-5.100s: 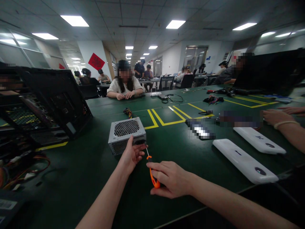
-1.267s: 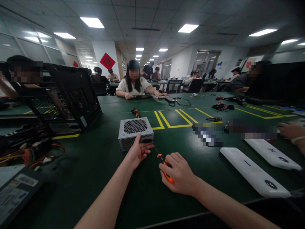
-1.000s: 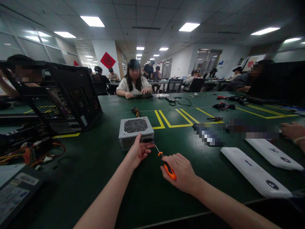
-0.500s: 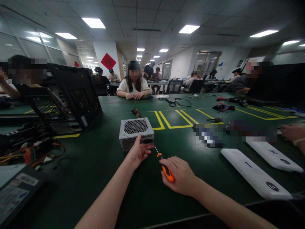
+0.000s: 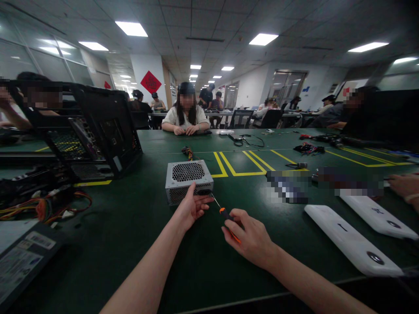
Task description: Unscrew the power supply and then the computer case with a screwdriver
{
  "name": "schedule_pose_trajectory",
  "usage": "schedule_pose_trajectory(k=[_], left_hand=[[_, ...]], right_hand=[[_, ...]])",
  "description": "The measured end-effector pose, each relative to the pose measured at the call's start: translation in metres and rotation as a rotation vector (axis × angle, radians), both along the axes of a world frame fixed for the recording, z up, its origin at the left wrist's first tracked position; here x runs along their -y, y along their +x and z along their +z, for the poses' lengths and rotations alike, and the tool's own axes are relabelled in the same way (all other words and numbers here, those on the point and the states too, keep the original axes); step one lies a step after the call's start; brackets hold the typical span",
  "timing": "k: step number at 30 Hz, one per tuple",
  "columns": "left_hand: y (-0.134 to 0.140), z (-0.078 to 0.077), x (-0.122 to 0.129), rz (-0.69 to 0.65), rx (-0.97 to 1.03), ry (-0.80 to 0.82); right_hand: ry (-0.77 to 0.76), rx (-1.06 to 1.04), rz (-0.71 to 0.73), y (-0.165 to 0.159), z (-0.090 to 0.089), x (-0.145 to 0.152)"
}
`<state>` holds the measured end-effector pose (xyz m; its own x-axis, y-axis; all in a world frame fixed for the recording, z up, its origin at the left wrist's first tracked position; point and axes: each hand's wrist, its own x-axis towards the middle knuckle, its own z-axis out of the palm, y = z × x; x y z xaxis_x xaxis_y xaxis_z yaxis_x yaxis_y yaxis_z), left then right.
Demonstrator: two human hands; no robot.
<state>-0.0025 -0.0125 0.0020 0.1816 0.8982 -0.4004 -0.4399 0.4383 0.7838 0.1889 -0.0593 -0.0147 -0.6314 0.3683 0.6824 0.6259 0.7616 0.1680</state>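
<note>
A grey power supply unit [image 5: 188, 181] with a honeycomb-holed top sits on the green table in front of me. My left hand [image 5: 193, 208] rests against its near face, thumb up along the face and forefinger stretched out toward the right corner. The other fingers of that hand are loosely bent, with nothing seen in them. In my right hand [image 5: 250, 233] is a screwdriver [image 5: 225, 213] with an orange and black handle, gripped by thumb and fingers. Its thin shaft slants up to the lower right corner of the unit, beside my left fingertips. The exact contact of its tip is too small to make out.
At the left stand an open black computer case [image 5: 114, 135], bundled cables [image 5: 46, 207] and another metal box with labels [image 5: 26, 257]. Two white devices [image 5: 353, 240] lie at the right. A person [image 5: 186, 113] sits across the table; another person's hand [image 5: 404, 185] shows at the right edge.
My right hand has turned on the screwdriver's handle, so less orange shows and the fingers have shifted. The left hand and the power supply unit keep their places together.
</note>
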Motion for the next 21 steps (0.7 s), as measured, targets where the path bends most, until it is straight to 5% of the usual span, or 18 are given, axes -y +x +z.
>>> schedule_pose_trajectory(k=[5,15,21], left_hand=[[0.0004,-0.0025,-0.0012,0.008,0.019,-0.008],[-0.0002,-0.0026,-0.0009,0.005,0.019,-0.008],[-0.0001,-0.0053,-0.0029,0.009,0.029,-0.003]], right_hand=[[-0.068,-0.002,0.041,-0.0021,-0.0007,0.0027],[0.036,0.031,-0.063,0.0003,0.0023,0.0006],[-0.036,0.053,0.032,-0.0011,-0.0017,0.0012]])
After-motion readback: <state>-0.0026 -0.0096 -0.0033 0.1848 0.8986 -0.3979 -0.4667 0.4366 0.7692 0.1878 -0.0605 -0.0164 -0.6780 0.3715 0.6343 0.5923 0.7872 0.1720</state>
